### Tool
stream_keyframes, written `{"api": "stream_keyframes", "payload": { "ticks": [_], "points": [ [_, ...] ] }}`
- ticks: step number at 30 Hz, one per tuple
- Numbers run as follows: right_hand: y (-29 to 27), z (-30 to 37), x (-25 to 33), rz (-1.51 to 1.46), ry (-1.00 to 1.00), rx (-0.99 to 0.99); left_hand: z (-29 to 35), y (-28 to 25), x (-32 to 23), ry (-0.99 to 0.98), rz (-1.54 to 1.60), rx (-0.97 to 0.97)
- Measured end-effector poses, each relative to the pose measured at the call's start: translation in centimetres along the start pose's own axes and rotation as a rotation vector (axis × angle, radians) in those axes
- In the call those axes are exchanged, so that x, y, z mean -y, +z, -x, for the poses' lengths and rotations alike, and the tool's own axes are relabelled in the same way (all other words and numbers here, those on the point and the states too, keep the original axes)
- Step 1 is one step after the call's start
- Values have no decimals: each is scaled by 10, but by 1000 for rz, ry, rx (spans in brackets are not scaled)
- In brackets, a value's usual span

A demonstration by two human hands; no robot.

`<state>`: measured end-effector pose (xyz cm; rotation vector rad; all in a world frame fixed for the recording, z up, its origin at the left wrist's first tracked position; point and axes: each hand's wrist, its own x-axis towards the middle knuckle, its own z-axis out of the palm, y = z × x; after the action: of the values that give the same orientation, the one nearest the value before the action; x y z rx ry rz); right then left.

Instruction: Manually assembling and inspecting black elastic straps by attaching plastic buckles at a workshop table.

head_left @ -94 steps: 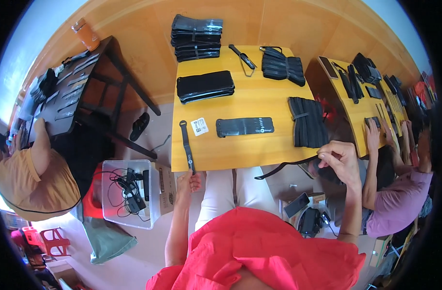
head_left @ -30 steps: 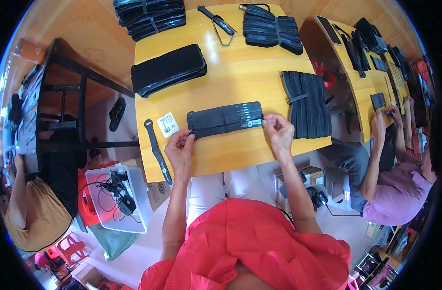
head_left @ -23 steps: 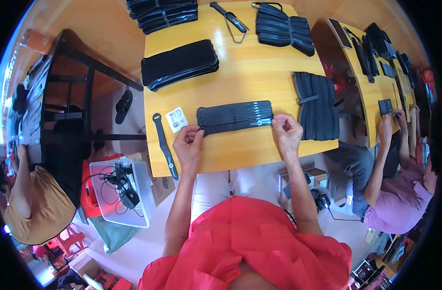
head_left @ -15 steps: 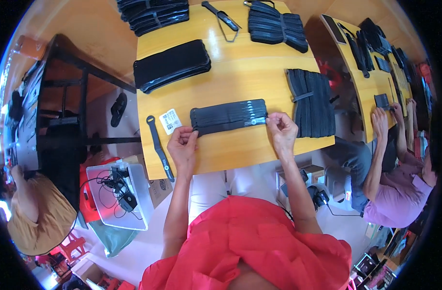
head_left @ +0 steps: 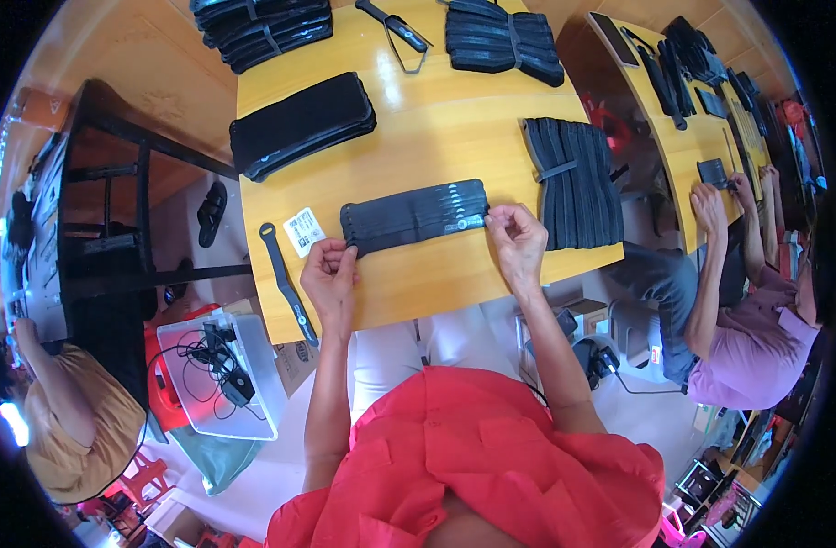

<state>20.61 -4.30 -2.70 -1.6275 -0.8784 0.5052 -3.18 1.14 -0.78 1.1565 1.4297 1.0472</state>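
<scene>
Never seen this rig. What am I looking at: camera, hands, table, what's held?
No robot: a person works bare-handed. The camera is a fisheye worn on the head, looking down, so edges bend near the rim. On the yellow table lies a row of black straps; the left hand pinches its near left corner, the right hand its near right. Left of it lie a white label and a loose strap; right, a bound bundle; farther back, a black stack.

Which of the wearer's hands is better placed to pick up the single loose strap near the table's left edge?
Probably the left hand: it is close beside the loose strap, while the right hand is at the right end of the flat black set of straps, nearer the banded bundle.
</scene>
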Motion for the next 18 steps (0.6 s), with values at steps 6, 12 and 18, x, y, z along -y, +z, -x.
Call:
{"api": "stream_keyframes", "payload": {
  "ticks": [6,12,18],
  "points": [
    [0,0,7,92,-53,1,-1,0,1,-12,-9,-10],
    [3,1,10,139,-66,-2,-1,1,3,1,-11,-25],
    [4,2,14,186,-111,-3,0,3,0,8,-41,-37]
  ]
}}
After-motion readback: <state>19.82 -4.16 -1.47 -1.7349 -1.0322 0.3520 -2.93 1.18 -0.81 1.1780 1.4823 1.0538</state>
